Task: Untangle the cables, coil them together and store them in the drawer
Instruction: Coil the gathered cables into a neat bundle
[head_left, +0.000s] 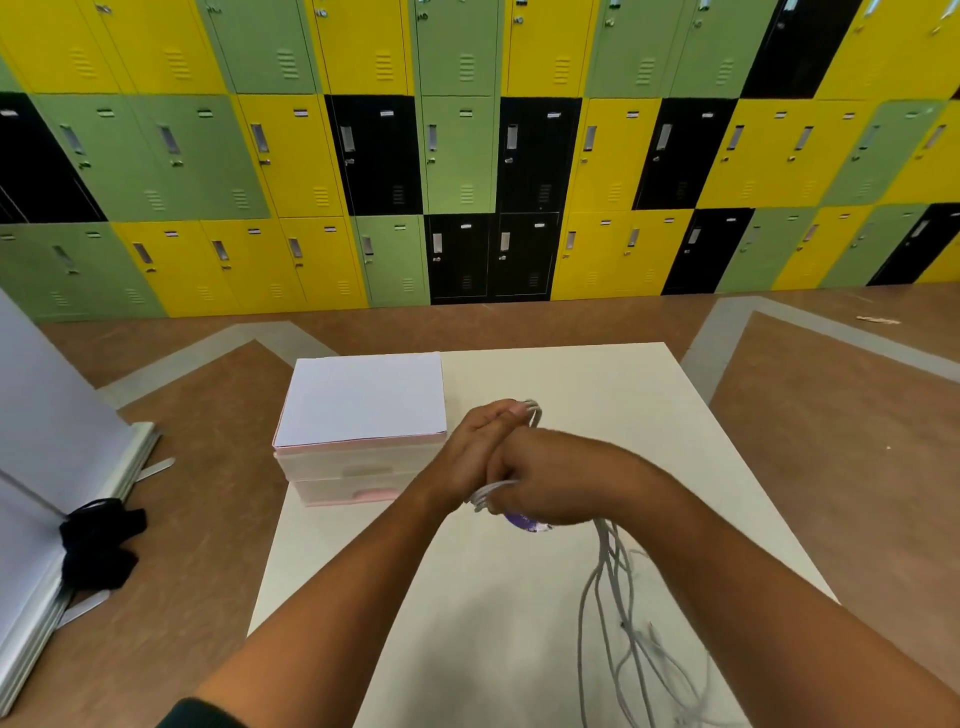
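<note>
Grey-white cables (613, 587) hang in loose strands over the cream table (597, 384), trailing toward its near right edge. Part of them is wound into loops that show above and below my left hand (475, 452), which grips the coil. My right hand (540, 480) is curled over the cable right beside the left, partly covering the coil. A purple tag or connector (524, 522) peeks out under my right hand. The small pink and white drawer unit (358, 441) stands on the table's far left corner, its drawers closed.
A wall of yellow, green and black lockers (467, 156) runs across the back. A white board (47, 441) leans at the left with black fabric (98, 540) on the brown floor beside it.
</note>
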